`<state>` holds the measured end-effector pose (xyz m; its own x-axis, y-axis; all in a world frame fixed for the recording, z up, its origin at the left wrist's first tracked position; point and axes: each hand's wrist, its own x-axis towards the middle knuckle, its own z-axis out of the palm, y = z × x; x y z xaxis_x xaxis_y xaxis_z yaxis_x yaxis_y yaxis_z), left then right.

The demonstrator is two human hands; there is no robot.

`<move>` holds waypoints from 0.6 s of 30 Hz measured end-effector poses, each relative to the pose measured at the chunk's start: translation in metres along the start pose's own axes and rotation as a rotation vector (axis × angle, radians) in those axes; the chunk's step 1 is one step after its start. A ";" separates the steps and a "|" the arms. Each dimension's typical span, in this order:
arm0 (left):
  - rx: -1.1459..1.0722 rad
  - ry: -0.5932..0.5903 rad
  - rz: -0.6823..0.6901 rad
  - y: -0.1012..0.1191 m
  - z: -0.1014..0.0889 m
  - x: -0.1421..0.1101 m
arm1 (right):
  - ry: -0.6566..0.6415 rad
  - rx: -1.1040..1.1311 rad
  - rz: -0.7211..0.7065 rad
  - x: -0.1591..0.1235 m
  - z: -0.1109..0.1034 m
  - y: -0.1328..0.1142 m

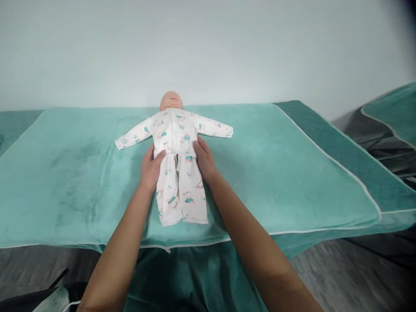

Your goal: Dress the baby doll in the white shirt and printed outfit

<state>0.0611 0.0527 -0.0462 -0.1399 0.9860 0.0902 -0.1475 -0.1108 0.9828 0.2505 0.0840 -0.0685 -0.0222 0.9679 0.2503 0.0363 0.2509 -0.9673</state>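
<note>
A baby doll lies on its back on a teal blanket, head away from me, arms spread. It wears a white printed sleepsuit with small teal and pink figures. My left hand rests against the suit's left side at the waist, thumb on the cloth. My right hand lies against the right side at the waist, fingers together and pressed to the fabric. Both hands flank the doll's hips; the suit's legs stretch toward me between my forearms.
The blanket with white piping covers a table whose front edge runs just below the suit's feet. A darker teal cloth lies beneath it at the right. Another teal-covered surface stands at far right. A pale wall is behind.
</note>
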 end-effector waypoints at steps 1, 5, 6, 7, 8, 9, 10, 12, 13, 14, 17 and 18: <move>0.002 0.016 0.000 -0.002 -0.001 0.005 | -0.007 0.055 0.015 0.001 -0.001 0.000; 0.172 0.146 0.009 -0.010 -0.011 -0.001 | 0.001 0.115 0.018 -0.006 -0.002 -0.007; 0.230 0.179 0.013 -0.012 -0.015 -0.011 | 0.038 0.083 0.033 -0.011 -0.002 -0.009; 0.284 0.194 0.018 -0.013 -0.020 -0.025 | 0.069 0.042 0.051 -0.018 -0.001 -0.011; 0.329 0.203 0.026 -0.015 -0.025 -0.043 | 0.090 -0.001 0.070 -0.028 -0.001 -0.013; 0.374 0.190 0.039 -0.016 -0.030 -0.065 | 0.103 -0.044 0.084 -0.040 -0.001 -0.015; 0.421 0.172 0.062 -0.018 -0.036 -0.092 | 0.104 -0.088 0.092 -0.054 -0.001 -0.017; 0.514 0.135 0.108 -0.020 -0.049 -0.156 | 0.105 -0.192 0.080 -0.091 -0.003 -0.021; 0.569 0.136 0.123 -0.021 -0.057 -0.193 | 0.085 -0.258 0.064 -0.113 -0.005 -0.023; 0.628 0.134 0.129 -0.021 -0.066 -0.231 | 0.075 -0.317 0.027 -0.138 -0.007 -0.025; 0.735 0.037 0.095 -0.012 -0.100 -0.348 | 0.035 -0.400 -0.072 -0.229 -0.012 -0.024; 0.796 0.049 0.043 -0.004 -0.113 -0.383 | 0.063 -0.412 -0.072 -0.262 -0.013 -0.021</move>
<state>0.0047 -0.3382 -0.1028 -0.1749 0.9743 0.1421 0.6002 -0.0089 0.7998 0.2684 -0.1747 -0.1131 0.0213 0.9434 0.3309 0.4338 0.2894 -0.8533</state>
